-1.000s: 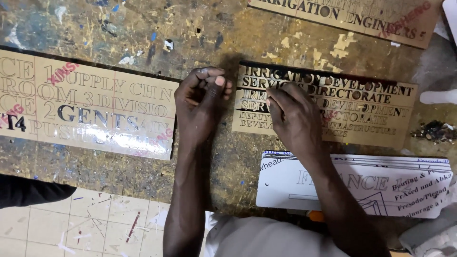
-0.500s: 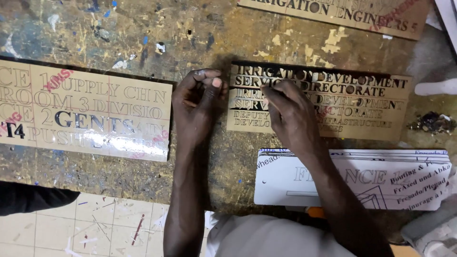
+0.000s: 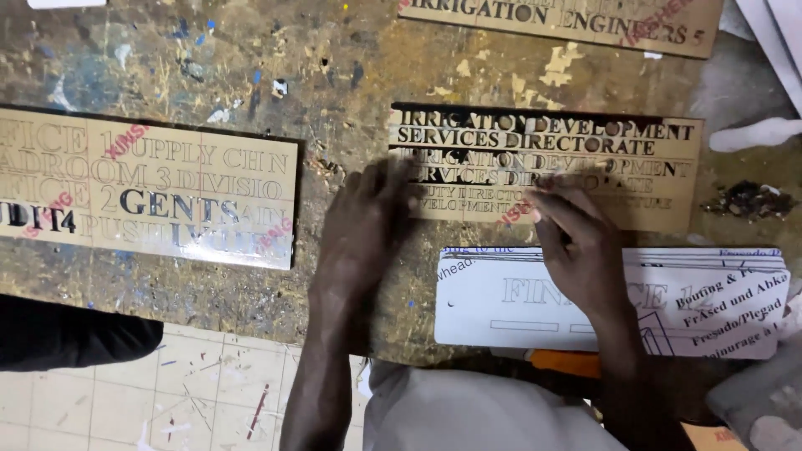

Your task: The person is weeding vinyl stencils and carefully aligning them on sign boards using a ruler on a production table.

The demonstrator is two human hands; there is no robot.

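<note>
Your left hand [image 3: 368,225] is flat on the workbench [image 3: 334,75], fingers spread and pressing on the left end of the gold engraved sign plate [image 3: 660,184] – not gripping, just holding it down. Your right hand [image 3: 581,242] sits over the lower middle of that same plate, fingers drawn together at the lettering; it's blurred there, so I can't tell if they're pinching anything.

The plate lies flat near the middle of the bench, tilted a bit, with dark letters in its upper rows and pale ones lower down. Just below it, under your right wrist, is a white plate [image 3: 484,309] partly covered by a printed white film – its near edge hangs over the bench edge.

Off to the left, well apart, there's a second gold sign panel [image 3: 209,192], a few letters dark. A third gold plate [image 3: 585,17] lies along the top edge. A small heap of dark scraps [image 3: 748,199] sits right of your plate.
</note>
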